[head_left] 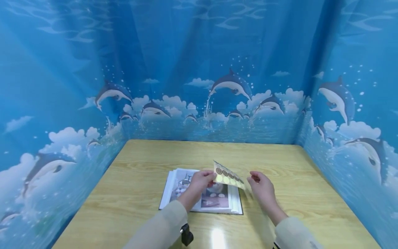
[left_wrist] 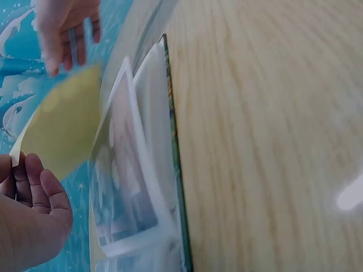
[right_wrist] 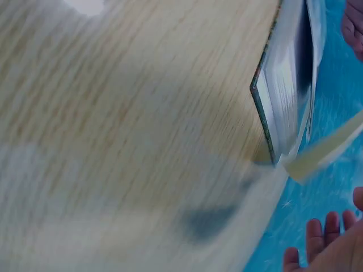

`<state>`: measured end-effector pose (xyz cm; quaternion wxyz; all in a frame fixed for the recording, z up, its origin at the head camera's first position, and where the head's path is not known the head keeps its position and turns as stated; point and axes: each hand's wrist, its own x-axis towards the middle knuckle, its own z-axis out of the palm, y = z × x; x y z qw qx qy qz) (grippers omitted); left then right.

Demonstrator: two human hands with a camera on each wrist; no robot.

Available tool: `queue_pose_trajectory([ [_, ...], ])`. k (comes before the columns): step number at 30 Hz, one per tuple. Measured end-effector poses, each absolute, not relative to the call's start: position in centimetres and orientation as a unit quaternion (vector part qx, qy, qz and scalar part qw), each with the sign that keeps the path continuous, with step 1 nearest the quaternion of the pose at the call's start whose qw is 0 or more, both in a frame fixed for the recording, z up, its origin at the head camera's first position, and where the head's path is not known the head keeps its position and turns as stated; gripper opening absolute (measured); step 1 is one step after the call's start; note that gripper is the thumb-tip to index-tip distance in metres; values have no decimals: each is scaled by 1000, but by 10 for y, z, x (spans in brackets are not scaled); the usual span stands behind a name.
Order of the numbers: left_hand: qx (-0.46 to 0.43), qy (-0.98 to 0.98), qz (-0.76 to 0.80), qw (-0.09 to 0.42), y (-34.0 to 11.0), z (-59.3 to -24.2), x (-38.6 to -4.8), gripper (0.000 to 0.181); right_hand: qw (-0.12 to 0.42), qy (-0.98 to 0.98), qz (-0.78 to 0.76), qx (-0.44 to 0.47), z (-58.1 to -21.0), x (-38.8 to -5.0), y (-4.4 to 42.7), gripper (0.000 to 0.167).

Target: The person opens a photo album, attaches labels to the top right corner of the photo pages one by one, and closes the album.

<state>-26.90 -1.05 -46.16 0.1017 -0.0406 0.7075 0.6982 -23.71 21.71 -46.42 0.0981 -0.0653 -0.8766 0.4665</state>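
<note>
A sheet of round stickers, dark ones above and pale ones below, is pinched at its left corner by my left hand. Its plain yellow back faces the left wrist view. Under it lies an open photo album with pictures in clear sleeves. My right hand hovers right of the sheet, fingers bent; a small dark round piece shows at its fingertips in the head view. In the right wrist view the right hand is apart from the sheet.
The album rests on a wooden table. A blue curtain printed with dolphins stands behind the table and along both sides. A small black object hangs at the left sleeve.
</note>
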Motion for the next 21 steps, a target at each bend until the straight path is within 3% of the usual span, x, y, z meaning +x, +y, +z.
queue_pose_trajectory([
  [9, -15, 709, 697, 101, -4, -469, -257, 24, 199, -922, 311, 121, -456, -234, 175, 18],
  [21, 13, 707, 702, 85, 4, -472, -248, 20, 195, -930, 290, 116, -450, -230, 162, 14],
])
